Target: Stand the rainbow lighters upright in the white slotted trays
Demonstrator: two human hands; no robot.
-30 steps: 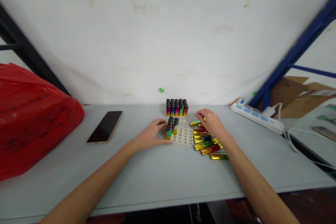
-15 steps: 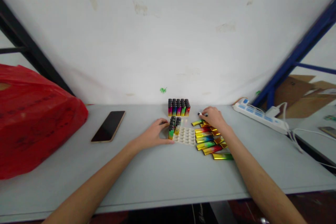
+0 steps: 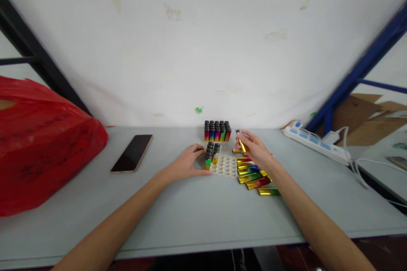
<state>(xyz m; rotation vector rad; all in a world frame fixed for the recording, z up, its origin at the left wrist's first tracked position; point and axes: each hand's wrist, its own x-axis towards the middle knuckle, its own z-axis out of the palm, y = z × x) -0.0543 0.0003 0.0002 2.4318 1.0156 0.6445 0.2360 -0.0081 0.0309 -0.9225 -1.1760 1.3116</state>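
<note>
In the head view a white tray (image 3: 227,166) with round holes lies on the table, and several lighters (image 3: 208,157) stand upright along its left side. My left hand (image 3: 187,163) curves around that side, its thumb at the tray's front corner and its fingers near the back one. Pinched in my right hand (image 3: 256,149) is a gold-coloured lighter (image 3: 242,146), held tilted above the table to the right of the tray, its top end upward. Several shiny multicoloured lighters (image 3: 251,176) lie in a loose pile below this hand, which partly hides them.
Behind the tray stands a block of upright lighters (image 3: 217,131) by the wall. A phone (image 3: 132,153) and a red plastic bag (image 3: 47,148) are on the left. At the right lie a white power strip (image 3: 314,139) with cables and, beyond the blue frame, cardboard (image 3: 365,116).
My right hand has lifted a lighter off the back of the pile and drawn it left, tipping it more upright. My left hand stays at the tray.
</note>
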